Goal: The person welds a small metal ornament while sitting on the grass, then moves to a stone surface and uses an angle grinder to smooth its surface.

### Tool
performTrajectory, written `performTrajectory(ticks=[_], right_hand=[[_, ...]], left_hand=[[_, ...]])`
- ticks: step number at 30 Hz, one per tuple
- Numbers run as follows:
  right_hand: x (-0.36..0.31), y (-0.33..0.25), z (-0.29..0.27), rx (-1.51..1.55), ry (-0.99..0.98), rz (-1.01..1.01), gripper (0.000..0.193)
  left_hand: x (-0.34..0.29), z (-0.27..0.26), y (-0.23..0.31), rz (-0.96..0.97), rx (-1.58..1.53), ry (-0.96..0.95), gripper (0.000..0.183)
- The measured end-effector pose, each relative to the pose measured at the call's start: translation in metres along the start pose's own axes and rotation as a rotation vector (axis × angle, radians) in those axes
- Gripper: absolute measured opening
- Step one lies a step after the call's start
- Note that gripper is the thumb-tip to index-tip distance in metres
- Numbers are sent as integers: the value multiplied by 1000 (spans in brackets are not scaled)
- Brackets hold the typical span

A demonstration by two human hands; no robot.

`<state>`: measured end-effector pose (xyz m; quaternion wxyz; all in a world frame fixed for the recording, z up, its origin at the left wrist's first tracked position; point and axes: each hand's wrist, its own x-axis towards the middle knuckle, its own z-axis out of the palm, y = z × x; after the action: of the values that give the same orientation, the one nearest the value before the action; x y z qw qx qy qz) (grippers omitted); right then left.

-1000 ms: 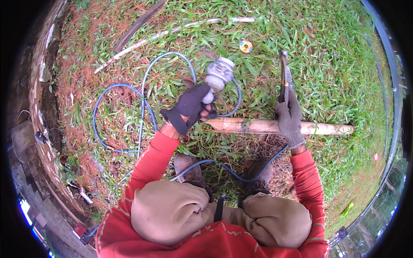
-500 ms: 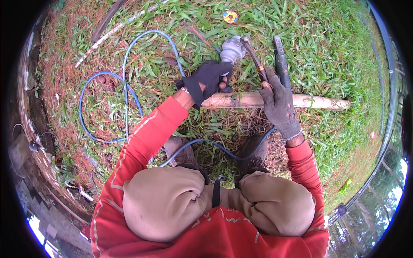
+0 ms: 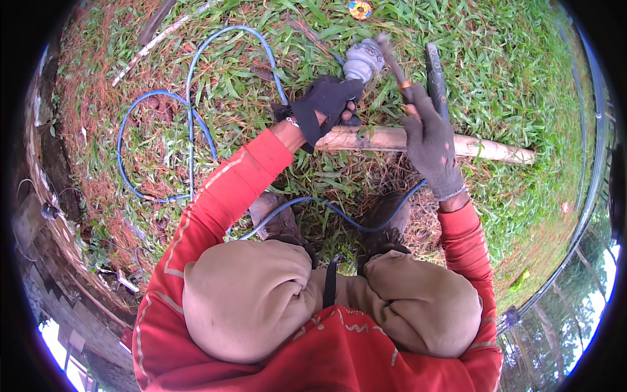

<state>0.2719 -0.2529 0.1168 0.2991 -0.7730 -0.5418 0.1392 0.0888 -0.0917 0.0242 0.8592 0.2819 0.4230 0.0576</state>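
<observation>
My left hand (image 3: 324,108), in a black fingerless glove, is closed around the near end of a grey, ribbed, rounded piece (image 3: 363,62). What its fingers wrap is partly hidden by the glove. In a grey knit glove, my right hand (image 3: 429,140) grips a hand tool (image 3: 403,83) with orange on its handle. The tool's metal end is blurred, close to the ribbed piece's right side; I cannot tell whether they touch. Under and beyond my right hand lies a dark, flat bar-like thing (image 3: 436,81). A pale wooden pole (image 3: 486,147) runs crosswise below both hands.
A blue hose or cable (image 3: 235,28) loops over the grass at left and passes across my boots (image 3: 385,212). A small colourful disc (image 3: 360,10) lies at the far side. Upper left are a thin pale stick (image 3: 153,49) and a dark piece of wood (image 3: 157,21).
The view has shifted slightly, so the ground sits higher in the picture. The tool in my right hand has swung a little farther out and is blurred. My left hand keeps its hold.
</observation>
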Motion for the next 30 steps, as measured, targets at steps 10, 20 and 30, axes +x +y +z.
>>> performTrajectory(ticks=[10, 20, 30], right_hand=[[16, -8, -11, 50, -191, 136, 48], [15, -12, -15, 114, -243, 335, 46], [1, 2, -6, 91, -40, 50, 45]], left_hand=[[3, -3, -3, 20, 3, 19, 22], [-1, -9, -8, 21, 38, 80, 21], [4, -4, -10, 41, 86, 67, 23]])
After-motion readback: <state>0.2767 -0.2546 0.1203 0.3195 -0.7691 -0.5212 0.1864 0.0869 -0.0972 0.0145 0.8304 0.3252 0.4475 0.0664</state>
